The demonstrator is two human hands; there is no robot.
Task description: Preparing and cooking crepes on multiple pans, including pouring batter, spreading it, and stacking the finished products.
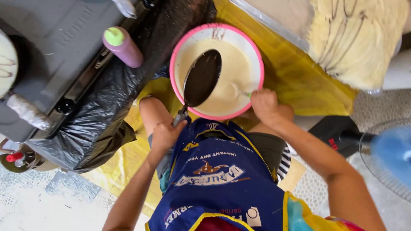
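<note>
The left hand [166, 133] is closed around the handle of a small dark pan [202, 78], whose long axis runs up and away from the grip over the pink-rimmed bowl of batter [216, 30]. The right hand [266, 106] pinches a ladle handle [240, 91] at the bowl's rim, nearer the batter.

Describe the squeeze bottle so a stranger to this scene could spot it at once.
Start at the pink-rimmed bowl of pale batter in the middle. Look to its left, where black plastic sheeting drapes the edge of a grey cooker. The squeeze bottle lies there, the only purple thing, with a lime-green cap.
</note>
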